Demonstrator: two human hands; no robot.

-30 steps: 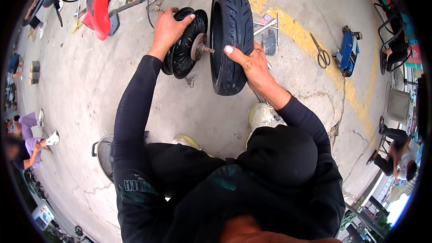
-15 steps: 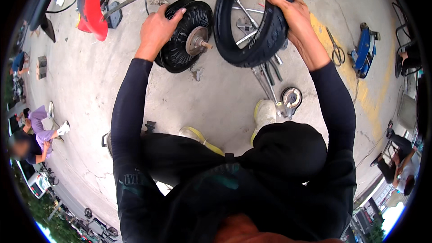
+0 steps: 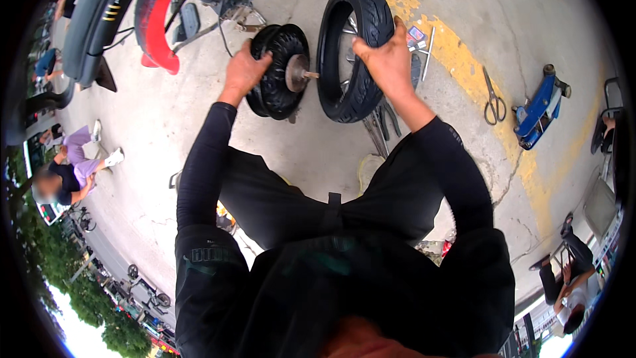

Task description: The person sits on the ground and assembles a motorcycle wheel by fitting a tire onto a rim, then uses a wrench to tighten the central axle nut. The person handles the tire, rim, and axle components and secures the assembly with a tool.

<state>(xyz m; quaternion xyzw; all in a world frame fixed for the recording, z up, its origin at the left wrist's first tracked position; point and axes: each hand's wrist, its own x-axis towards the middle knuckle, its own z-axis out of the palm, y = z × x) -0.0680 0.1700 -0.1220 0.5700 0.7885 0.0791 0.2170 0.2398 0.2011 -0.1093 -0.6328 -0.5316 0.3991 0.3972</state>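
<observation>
My left hand (image 3: 244, 75) grips the rim of a black hub-motor wheel (image 3: 280, 83), which is bare of a tyre. A metal axle (image 3: 309, 75) sticks out of its hub to the right, toward the tyre. With my right hand (image 3: 391, 61) I hold a black rubber tyre (image 3: 360, 10) upright by its right side, thumb over the near sidewall and fingers over the tread. The wheel and tyre stand side by side with a narrow gap, the axle's tip close to the tyre's left wall. Through the tyre's opening some metal tools show in part.
Pliers (image 3: 391, 120) lie below the tyre, partly hidden by my knee. Right of them are a thin metal rod (image 3: 429, 53), scissors (image 3: 491, 106) and a blue floor jack (image 3: 540, 109). A scooter's red fender (image 3: 149, 23) stands at upper left. People sit at both sides.
My hands have come closer together, bringing the tyre down and left toward the wheel. The wheel's axle now points more squarely at the tyre. My view has shifted, and my knees hide the round brake part.
</observation>
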